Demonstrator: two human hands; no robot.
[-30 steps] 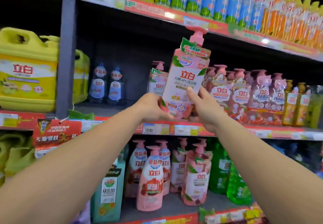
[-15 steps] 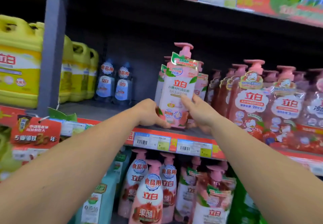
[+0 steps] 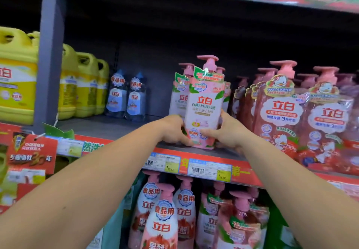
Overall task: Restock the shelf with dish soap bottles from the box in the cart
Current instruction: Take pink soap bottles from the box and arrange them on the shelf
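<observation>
Both hands hold one pink pump bottle (image 3: pixel 204 110) of dish soap, upright, its base at the front edge of the grey shelf (image 3: pixel 101 127). The left hand (image 3: pixel 173 131) grips the bottle's lower left side with curled fingers; the right hand (image 3: pixel 227 130) wraps the lower right side, its thumb lying across the front of the label near the bottom. Whether the base rests fully on the shelf cannot be told, since the hands cover part of it.

Just behind it stand more pink bottles of the same kind (image 3: pixel 181 93), touching or nearly touching the held one. To the right, close by, is a crowded row of darker pink pump bottles with duck labels (image 3: pixel 281 112). To the left, well apart across a bare stretch of shelf, stand two small dark blue bottles (image 3: pixel 126 97), and beyond them a row of yellow jugs (image 3: pixel 85 85), with a larger yellow jug (image 3: pixel 17 85) past the grey upright post (image 3: pixel 51 54).

Price tags (image 3: pixel 209 169) sit on the red shelf strip under the hands. The shelf below holds more pink pump bottles (image 3: pixel 163 221), packed together.
</observation>
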